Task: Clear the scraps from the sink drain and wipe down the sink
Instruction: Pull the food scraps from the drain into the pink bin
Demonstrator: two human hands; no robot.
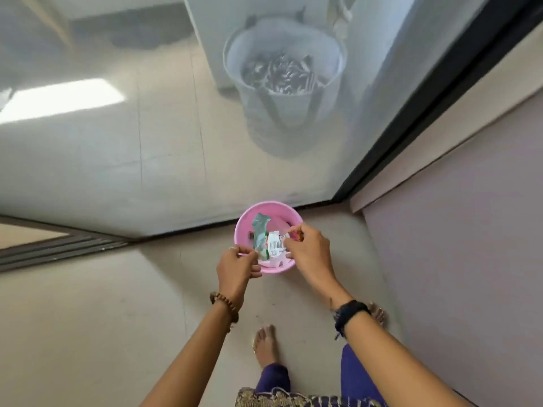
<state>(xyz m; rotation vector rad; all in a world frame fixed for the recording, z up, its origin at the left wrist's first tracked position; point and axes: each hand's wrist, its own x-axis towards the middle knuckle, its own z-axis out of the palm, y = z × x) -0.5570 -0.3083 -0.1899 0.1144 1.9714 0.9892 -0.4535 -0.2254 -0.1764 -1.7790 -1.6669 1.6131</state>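
A small pink plastic basket hangs over the tiled floor, and my left hand grips its near rim. Inside lie wrapper scraps: a crumpled green and silver packet and a white piece with a barcode. My right hand reaches over the basket from the right, its fingertips pinched on the scraps near the barcode piece. No sink is in view.
Ahead, behind a mesh screen door, a white bucket lined with a bag stands on the far floor. The door's dark frame runs up to the right, next to a lilac wall. My bare feet stand on beige tiles.
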